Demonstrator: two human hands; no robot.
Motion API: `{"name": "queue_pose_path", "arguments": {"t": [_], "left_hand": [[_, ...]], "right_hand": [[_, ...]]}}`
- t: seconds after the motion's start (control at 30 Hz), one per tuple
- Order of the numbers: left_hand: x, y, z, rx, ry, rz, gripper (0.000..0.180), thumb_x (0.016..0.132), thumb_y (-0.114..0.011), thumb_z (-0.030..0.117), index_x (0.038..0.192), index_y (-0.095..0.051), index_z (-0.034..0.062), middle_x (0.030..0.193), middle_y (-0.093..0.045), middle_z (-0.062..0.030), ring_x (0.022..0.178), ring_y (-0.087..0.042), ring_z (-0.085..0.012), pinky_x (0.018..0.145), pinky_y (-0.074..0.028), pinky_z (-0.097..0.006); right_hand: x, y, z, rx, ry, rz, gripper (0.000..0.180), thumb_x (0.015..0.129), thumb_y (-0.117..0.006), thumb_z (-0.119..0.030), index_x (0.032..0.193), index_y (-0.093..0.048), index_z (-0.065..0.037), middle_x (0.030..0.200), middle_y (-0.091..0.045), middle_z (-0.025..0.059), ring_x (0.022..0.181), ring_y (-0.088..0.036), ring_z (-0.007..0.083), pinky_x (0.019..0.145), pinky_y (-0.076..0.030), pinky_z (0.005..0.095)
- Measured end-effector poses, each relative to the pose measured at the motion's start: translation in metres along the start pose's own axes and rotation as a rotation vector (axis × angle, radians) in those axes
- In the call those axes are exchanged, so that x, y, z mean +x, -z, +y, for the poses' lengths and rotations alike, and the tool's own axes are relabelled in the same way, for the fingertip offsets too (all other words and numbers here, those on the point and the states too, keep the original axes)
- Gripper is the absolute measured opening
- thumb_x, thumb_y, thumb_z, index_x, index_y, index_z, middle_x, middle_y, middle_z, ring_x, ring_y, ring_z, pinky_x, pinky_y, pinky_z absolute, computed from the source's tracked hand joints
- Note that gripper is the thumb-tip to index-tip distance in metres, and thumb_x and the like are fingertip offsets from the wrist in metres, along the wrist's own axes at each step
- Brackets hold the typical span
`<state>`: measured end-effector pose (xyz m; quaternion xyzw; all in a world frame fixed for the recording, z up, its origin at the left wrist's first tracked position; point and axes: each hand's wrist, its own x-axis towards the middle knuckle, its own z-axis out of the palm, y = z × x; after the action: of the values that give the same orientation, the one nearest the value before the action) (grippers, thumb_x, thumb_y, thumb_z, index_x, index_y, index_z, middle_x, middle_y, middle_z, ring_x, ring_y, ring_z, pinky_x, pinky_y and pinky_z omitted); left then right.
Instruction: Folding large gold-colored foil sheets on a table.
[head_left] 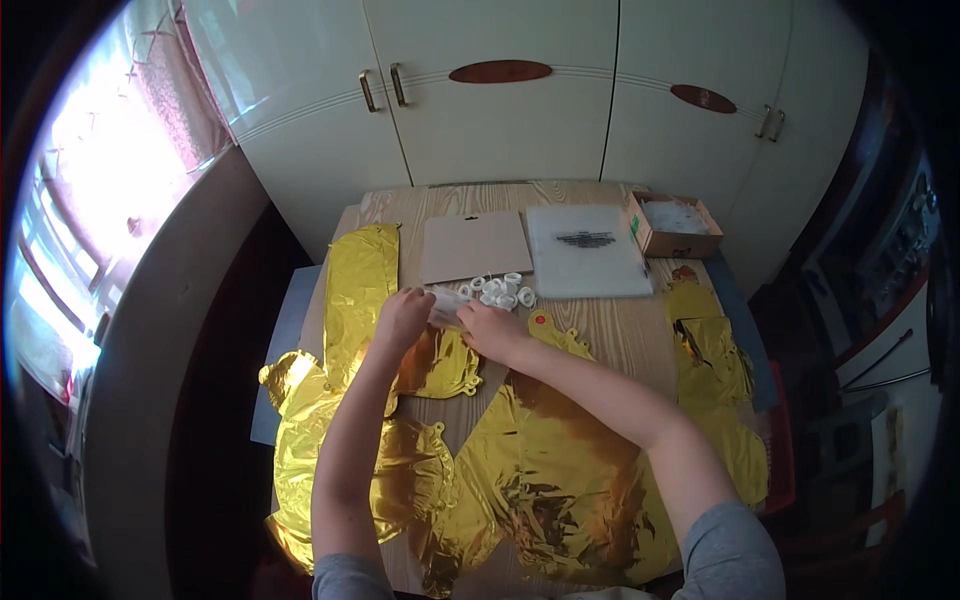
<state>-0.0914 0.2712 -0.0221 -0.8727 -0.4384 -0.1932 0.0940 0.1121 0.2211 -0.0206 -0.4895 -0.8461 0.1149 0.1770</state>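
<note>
Pinching a small clear plastic packet [447,302] between them, the left hand [402,318] and right hand [490,328] meet mid-table, with white rings [500,290] at the packet's two o'clock. The packet looks light, limp and slippery, best gripped at its edges. Gold foil balloons [540,490] sprawl at six o'clock, thin and crinkly.

A wooden table [600,335] stands against tall cream cupboards [520,110] with curved brass handles [398,85] and dark oval insets on the doors. To the left, hard daylight pours through a window [70,230] behind a pinkish curtain [185,90], washing that side pale. The floor around the table lies dark, with dim clutter at the right edge.
</note>
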Motion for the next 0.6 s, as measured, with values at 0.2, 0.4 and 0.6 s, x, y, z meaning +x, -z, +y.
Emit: {"name": "queue_pose_path", "arguments": {"t": [0.2, 0.4, 0.6], "left_hand": [[0.004, 0.013, 0.001, -0.162, 0.095, 0.03, 0.012, 0.076, -0.063, 0.008, 0.087, -0.062, 0.0047, 0.086, -0.063, -0.0137, 0.088, -0.061, -0.0335, 0.076, -0.05, -0.043], [-0.014, 0.035, -0.008, -0.203, 0.252, -0.041, 0.018, 0.076, -0.067, 0.012, 0.093, -0.064, 0.0056, 0.089, -0.064, -0.0136, 0.091, -0.061, -0.0333, 0.08, -0.049, -0.043], [-0.076, 0.077, -0.002, -0.195, 0.22, -0.28, 0.033, 0.077, -0.071, 0.027, 0.102, -0.067, 0.0063, 0.101, -0.067, -0.0126, 0.1, -0.061, -0.0308, 0.086, -0.048, -0.041]], "right_hand": [[0.015, -0.007, -0.001, -0.023, -0.035, 0.064, 0.02, 0.085, -0.057, -0.013, 0.1, -0.057, -0.001, 0.1, -0.063, 0.0181, 0.088, -0.066, 0.0349, 0.074, -0.055, 0.0453], [0.023, -0.01, -0.001, -0.015, -0.077, 0.079, 0.018, 0.083, -0.057, -0.011, 0.096, -0.058, 0.001, 0.093, -0.065, 0.02, 0.082, -0.067, 0.0362, 0.071, -0.055, 0.0461], [0.005, -0.004, -0.015, 0.03, 0.101, 0.013, 0.028, 0.085, -0.063, -0.025, 0.101, -0.058, -0.003, 0.101, -0.062, 0.0168, 0.097, -0.062, 0.0346, 0.082, -0.051, 0.0439]]}}
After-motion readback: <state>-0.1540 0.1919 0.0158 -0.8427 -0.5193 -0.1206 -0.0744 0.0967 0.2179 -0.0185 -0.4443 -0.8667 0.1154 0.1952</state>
